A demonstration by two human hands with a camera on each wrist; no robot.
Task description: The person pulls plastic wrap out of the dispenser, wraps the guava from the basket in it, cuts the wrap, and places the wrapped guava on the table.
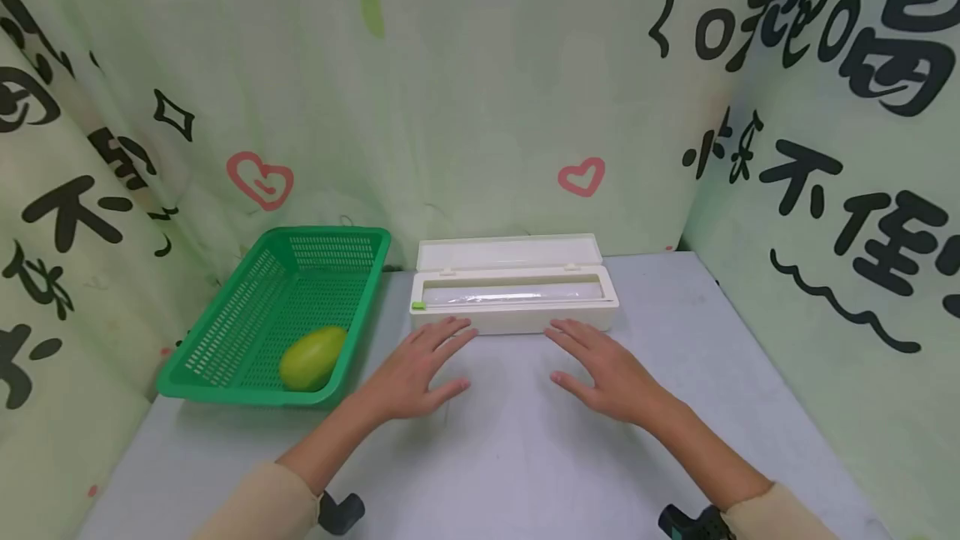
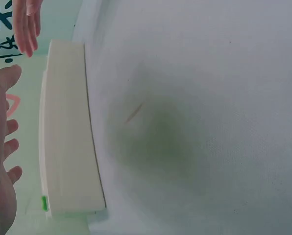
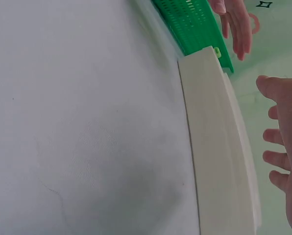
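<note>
A long white cling film dispenser (image 1: 513,322) stands at the back of the table, its lid (image 1: 510,254) raised. Inside lies a roll of clear film (image 1: 513,293), and a small green slider (image 1: 418,305) sits at its left end. My left hand (image 1: 420,369) hovers in front of the box's left part, fingers extended, holding nothing. Before the right part, my right hand (image 1: 611,373) is held likewise, with nothing in it. Both wrist views show the box's plain front face (image 2: 70,127) with the hands' fingers spread apart from it.
Left of the box is a green plastic basket (image 1: 367,307) holding a yellow-green mango-like fruit (image 1: 313,358). The table (image 1: 510,457) has a pale cover. Printed curtains (image 1: 480,107) hang behind and on both sides.
</note>
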